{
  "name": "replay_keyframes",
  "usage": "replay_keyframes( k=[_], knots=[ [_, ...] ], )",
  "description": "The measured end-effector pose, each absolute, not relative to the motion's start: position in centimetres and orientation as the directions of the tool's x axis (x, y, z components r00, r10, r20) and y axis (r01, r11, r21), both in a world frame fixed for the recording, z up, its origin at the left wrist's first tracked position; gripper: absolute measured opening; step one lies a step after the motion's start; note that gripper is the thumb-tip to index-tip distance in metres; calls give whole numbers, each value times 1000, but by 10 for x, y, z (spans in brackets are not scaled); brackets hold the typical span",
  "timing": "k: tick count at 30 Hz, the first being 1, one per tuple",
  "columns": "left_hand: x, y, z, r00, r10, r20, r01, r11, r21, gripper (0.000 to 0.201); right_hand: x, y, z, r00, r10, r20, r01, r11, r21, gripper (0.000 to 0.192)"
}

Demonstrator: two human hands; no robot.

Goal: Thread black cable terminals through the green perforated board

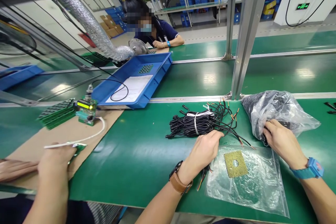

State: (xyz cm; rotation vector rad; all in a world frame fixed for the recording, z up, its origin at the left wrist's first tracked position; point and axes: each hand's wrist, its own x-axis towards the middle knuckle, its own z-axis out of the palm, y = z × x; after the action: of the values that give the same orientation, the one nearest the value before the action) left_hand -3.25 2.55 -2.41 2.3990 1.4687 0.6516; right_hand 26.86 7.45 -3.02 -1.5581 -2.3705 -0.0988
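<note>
Looks partway: cable bundle (203, 123) tied, just right of centre in frame, ends splayed; plastic bag (278, 108) at right not emptied, right hand's (283, 141) fingers clamped on it; can't tell if left hand's (204, 150) fingers grip anything.

The cable bundle (197, 123) lies left of the filled bag (283, 106).

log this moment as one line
left hand: at black cable bundle | right hand: touching filled clear bag | flat bag: on green table
</note>
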Motion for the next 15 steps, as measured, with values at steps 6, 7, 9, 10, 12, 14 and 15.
replay_keyframes(
  k=[6, 7, 9, 10, 12, 14, 15],
  knots=[
    [-28, 16, 1, 298, 949, -103, 944, -277, 179, 26, 268, 76, -33, -363, 891, 271, 919, 391, -55, 26],
    [-26, 14, 3, 276, 951, -139, 955, -255, 152, 26, 268, 76, -33, -360, 893, 271, 921, 386, -48, 26],
    [-22, 11, 6, 232, 952, -197, 970, -213, 112, 27, 267, 75, -33, -359, 892, 273, 923, 383, -39, 25],
    [-21, 10, 6, 217, 953, -213, 974, -197, 111, 28, 266, 75, -33, -361, 891, 274, 922, 385, -35, 25],
    [-22, 9, 3, 216, 955, -203, 965, -177, 193, 33, 266, 75, -33, -365, 890, 274, 922, 386, -28, 25],
    [-27, 11, -3, 242, 960, -140, 907, -173, 383, 40, 265, 75, -33, -367, 889, 274, 922, 387, -21, 25],
    [-30, 13, -6, 257, 961, -103, 848, -172, 502, 42, 266, 75, -33, -367, 889, 273, 922, 386, -18, 24]
  ],
)
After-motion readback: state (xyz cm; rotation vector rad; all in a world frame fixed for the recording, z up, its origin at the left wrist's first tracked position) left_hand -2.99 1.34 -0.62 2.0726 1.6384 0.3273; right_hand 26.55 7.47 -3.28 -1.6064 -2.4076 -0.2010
